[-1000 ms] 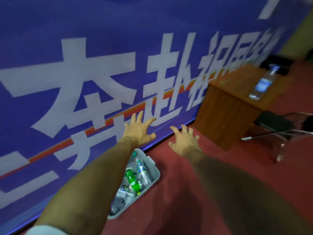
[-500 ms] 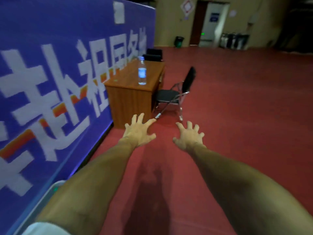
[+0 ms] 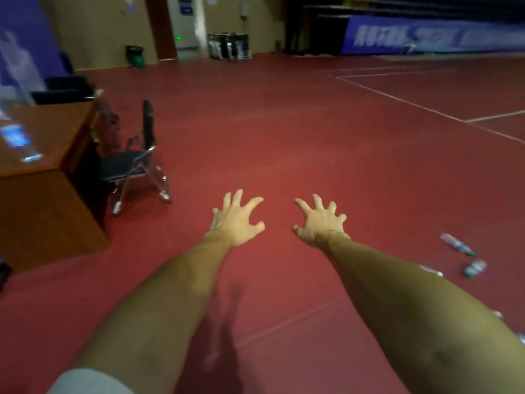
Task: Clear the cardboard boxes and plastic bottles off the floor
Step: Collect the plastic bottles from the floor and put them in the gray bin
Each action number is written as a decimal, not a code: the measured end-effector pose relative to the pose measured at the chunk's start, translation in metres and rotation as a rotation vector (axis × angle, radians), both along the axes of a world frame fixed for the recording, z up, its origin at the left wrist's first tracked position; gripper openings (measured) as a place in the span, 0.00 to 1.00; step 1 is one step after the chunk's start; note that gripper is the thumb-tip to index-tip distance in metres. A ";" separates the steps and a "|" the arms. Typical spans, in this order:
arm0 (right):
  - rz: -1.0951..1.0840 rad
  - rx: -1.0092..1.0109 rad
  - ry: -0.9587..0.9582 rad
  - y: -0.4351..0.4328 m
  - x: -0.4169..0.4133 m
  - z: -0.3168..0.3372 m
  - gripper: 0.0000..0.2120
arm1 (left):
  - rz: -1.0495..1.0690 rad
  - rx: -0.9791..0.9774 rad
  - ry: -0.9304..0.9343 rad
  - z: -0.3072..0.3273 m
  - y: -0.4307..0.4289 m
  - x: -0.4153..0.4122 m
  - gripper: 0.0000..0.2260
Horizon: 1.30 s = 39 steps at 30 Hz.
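Both arms reach out in front of me over the red floor. My left hand (image 3: 238,220) and my right hand (image 3: 319,223) have spread fingers and hold nothing. Two plastic bottles lie on the floor at the right: a clear one with a green cap (image 3: 456,244) and a shorter one with a green label (image 3: 476,267). They are well to the right of my right hand. A further clear bottle (image 3: 17,137) stands blurred on the wooden desk at the left.
A wooden desk (image 3: 48,200) stands at the left with a black folding chair (image 3: 136,163) beside it. A blue banner (image 3: 20,38) runs behind the desk. White court lines (image 3: 397,99) cross the floor at the far right. A green bin (image 3: 135,56) stands by the back wall.
The view has swung right, away from the blue banner and the bin of bottles. The desk and chair moved to the left edge, and floor bottles came into sight at the right. Both hands stay spread.
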State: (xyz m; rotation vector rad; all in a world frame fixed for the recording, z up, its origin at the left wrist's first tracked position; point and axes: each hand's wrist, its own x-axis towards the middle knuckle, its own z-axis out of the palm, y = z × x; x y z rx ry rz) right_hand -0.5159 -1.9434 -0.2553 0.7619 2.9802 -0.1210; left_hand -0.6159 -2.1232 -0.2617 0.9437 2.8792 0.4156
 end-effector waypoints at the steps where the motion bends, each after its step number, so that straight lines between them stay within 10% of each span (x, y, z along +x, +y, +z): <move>1: -0.041 0.000 0.001 0.023 0.012 0.001 0.34 | -0.040 0.000 -0.006 0.001 0.028 0.004 0.29; 22: -0.635 -0.076 -0.046 0.346 0.167 -0.052 0.34 | -0.683 -0.086 -0.066 -0.050 0.449 0.085 0.30; 39: -0.694 -0.103 -0.119 0.526 0.367 -0.073 0.36 | -0.727 -0.128 -0.113 -0.082 0.625 0.277 0.30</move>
